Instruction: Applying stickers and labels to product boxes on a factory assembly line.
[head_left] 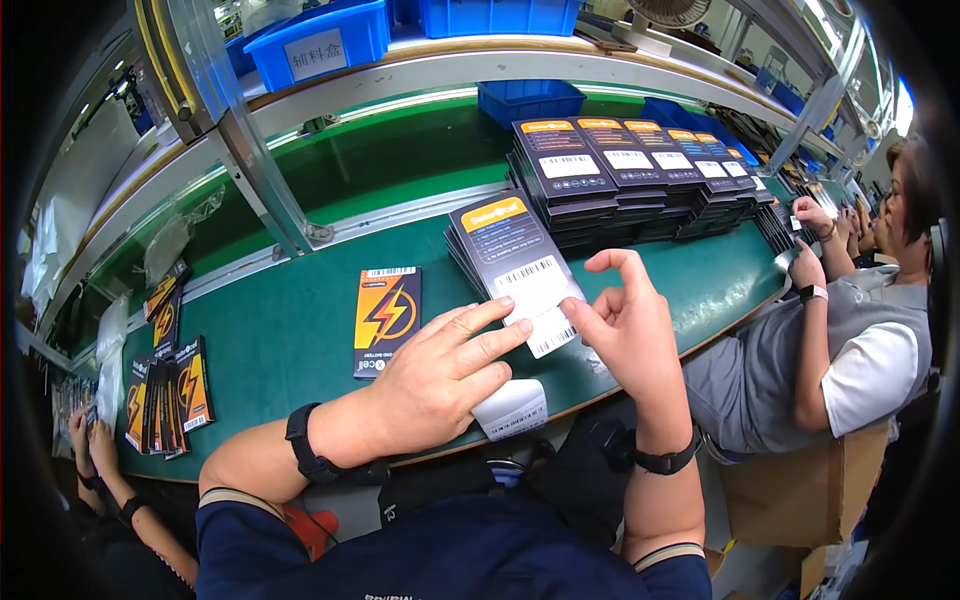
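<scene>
A stack of flat black and orange boxes (485, 230) lies in front of me, a white barcode label on the top one. My left hand (425, 380) reaches over it from the left, two fingertips laid on the label area. Below those fingers a sheet of white labels (512, 408) sticks out past the table edge; the left hand seems to grip it, its thumb hidden. My right hand (630, 325) is at the stack's right side. Its thumb touches the label's edge, while the index finger is bent and raised apart from it.
One orange and black box (388, 322) lies left of the stack on the green table (300, 325). Tall box piles (620, 190) stand at the back right. More boxes (168, 395) lie far left. Blue bins (315, 45) line the shelf. A co-worker (850, 300) sits at the right.
</scene>
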